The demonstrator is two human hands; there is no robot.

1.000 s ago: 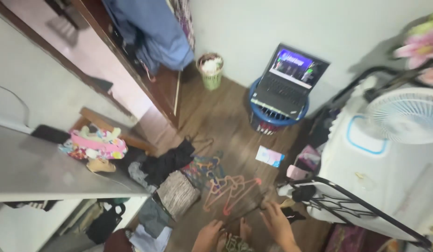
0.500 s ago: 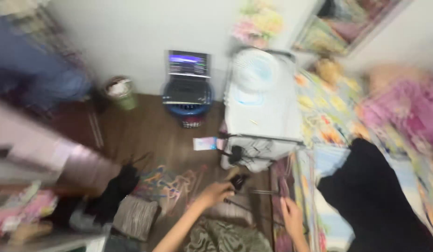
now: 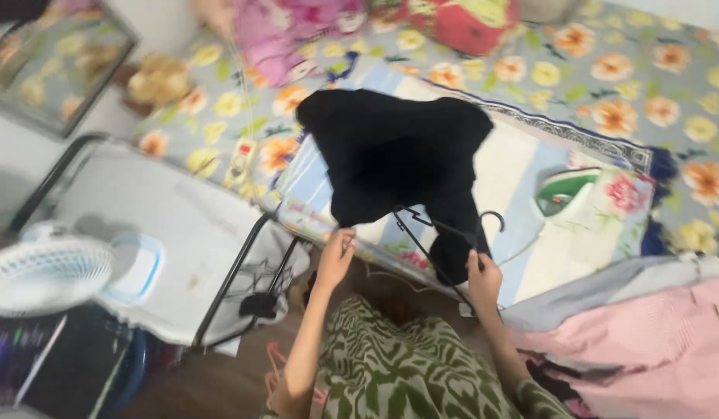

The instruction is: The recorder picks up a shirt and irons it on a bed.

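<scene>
On the bed lies a black garment (spread flat), not yet hung. Both hands, apart, grip a black hanger: left hand on one end, right hand near the hook.

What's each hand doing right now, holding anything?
Left hand: closed, pinching the edge of the black garment.
Right hand: closed around the black wire hanger.

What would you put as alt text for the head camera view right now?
Seen from above, a person's left hand and right hand hold a black wire hanger at the lower edge of a black garment spread on a floral bed. A green and white iron lies to the right, a white fan at the left.
</scene>
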